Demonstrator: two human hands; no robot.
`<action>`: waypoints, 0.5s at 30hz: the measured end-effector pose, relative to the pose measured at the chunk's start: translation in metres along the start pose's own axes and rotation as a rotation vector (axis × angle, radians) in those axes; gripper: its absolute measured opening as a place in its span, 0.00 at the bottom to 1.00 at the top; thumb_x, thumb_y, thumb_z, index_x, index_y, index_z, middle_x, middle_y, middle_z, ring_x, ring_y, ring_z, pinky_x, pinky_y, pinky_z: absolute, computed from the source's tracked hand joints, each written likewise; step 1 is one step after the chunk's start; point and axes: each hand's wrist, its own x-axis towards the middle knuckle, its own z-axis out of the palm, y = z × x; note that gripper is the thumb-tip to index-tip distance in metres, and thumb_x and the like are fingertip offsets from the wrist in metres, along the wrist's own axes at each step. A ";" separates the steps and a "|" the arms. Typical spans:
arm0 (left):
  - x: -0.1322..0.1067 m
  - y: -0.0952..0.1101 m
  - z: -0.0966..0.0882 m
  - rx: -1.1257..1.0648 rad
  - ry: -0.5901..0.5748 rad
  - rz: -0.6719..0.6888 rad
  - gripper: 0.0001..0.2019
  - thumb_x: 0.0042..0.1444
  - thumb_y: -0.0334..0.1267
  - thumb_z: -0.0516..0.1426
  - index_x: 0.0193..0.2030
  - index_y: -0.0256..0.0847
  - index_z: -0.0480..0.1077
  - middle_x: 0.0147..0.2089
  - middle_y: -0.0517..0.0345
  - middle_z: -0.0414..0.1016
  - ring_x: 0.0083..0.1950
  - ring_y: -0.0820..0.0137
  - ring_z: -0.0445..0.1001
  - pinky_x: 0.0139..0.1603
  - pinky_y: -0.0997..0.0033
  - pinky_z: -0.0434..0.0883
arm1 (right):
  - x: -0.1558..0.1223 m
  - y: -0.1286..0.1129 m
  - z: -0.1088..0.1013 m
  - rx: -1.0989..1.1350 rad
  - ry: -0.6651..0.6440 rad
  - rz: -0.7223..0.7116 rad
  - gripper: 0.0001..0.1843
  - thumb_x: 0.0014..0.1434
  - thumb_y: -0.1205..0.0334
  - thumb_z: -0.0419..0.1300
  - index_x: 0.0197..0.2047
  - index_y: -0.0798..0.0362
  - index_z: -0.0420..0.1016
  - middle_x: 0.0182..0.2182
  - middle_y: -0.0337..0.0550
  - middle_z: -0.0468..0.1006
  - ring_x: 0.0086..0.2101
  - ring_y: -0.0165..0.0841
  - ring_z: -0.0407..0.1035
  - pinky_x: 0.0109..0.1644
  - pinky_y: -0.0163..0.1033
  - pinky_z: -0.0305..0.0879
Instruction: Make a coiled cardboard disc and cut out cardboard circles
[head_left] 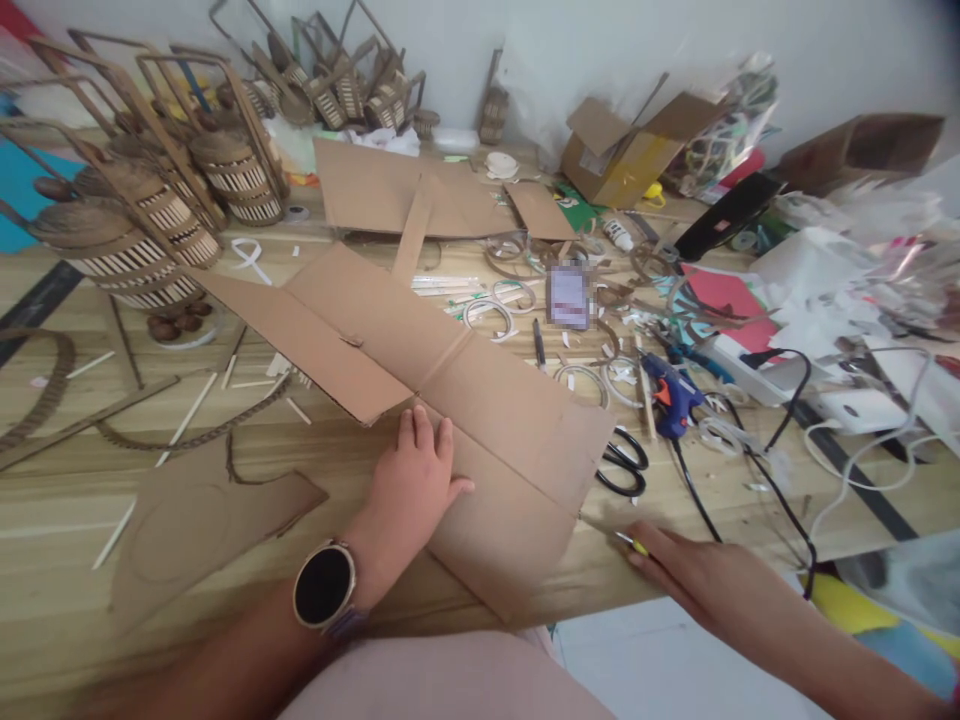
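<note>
1. Cardboard sheet – large, creased, brown. It lies flat across the middle of the table, and its near corner reaches the near edge.
2. Left hand – open, palm down, fingers together. It presses on the sheet beside the centre crease, with a watch on the wrist.
3. Right hand – at the near edge, just right of the sheet's near corner. The fingers pinch a slim tool with a yellow tip pointing toward the sheet; it is too blurred to identify.
4. Scissors – black-handled, lying just beyond the sheet's right edge and untouched.
5. Glue gun – blue, behind the scissors, with its cord trailing toward the near edge.
6. Cut cardboard piece – curved outline, near the left part of the near edge.
7. Slatted lanterns – a group standing at the far left corner.
8. Step in hand, as judged: the sheet is pinned flat while the tool is brought to its near right edge, and the tip is not yet clearly on the board.
9. The next move calls for firm downward pressure from the left hand, with its fingers kept clear of the tool's path along the crease.
</note>
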 end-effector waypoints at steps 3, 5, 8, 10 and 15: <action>-0.013 -0.011 0.008 -0.037 0.129 0.024 0.34 0.62 0.46 0.61 0.68 0.24 0.62 0.70 0.21 0.59 0.70 0.42 0.62 0.65 0.51 0.67 | 0.018 -0.004 -0.020 0.002 -0.009 0.050 0.11 0.70 0.61 0.47 0.45 0.49 0.70 0.28 0.43 0.84 0.27 0.44 0.82 0.26 0.38 0.68; -0.020 -0.020 0.015 -0.050 0.216 -0.044 0.32 0.63 0.45 0.59 0.66 0.22 0.62 0.67 0.22 0.64 0.67 0.43 0.66 0.63 0.50 0.69 | 0.034 -0.009 -0.030 0.007 0.046 0.092 0.12 0.70 0.60 0.47 0.47 0.49 0.70 0.34 0.45 0.83 0.29 0.43 0.81 0.27 0.38 0.68; -0.027 -0.031 0.023 -0.098 0.301 -0.120 0.27 0.65 0.43 0.56 0.63 0.22 0.64 0.61 0.27 0.73 0.61 0.47 0.73 0.59 0.51 0.72 | 0.062 -0.008 -0.038 0.037 0.188 0.184 0.13 0.69 0.56 0.48 0.47 0.51 0.69 0.43 0.52 0.78 0.33 0.44 0.80 0.29 0.40 0.68; -0.029 -0.037 0.024 -0.181 0.329 -0.133 0.24 0.65 0.42 0.55 0.62 0.26 0.66 0.57 0.32 0.77 0.58 0.48 0.75 0.60 0.50 0.71 | 0.079 -0.002 -0.042 0.112 0.269 0.273 0.17 0.66 0.52 0.52 0.50 0.55 0.68 0.46 0.59 0.75 0.39 0.49 0.77 0.35 0.45 0.69; -0.021 -0.043 0.014 -0.760 0.243 -0.288 0.24 0.61 0.40 0.55 0.61 0.30 0.68 0.61 0.34 0.73 0.64 0.48 0.69 0.65 0.48 0.63 | 0.114 0.018 -0.057 0.300 0.190 0.332 0.11 0.58 0.52 0.59 0.37 0.52 0.68 0.34 0.53 0.78 0.39 0.50 0.75 0.39 0.45 0.66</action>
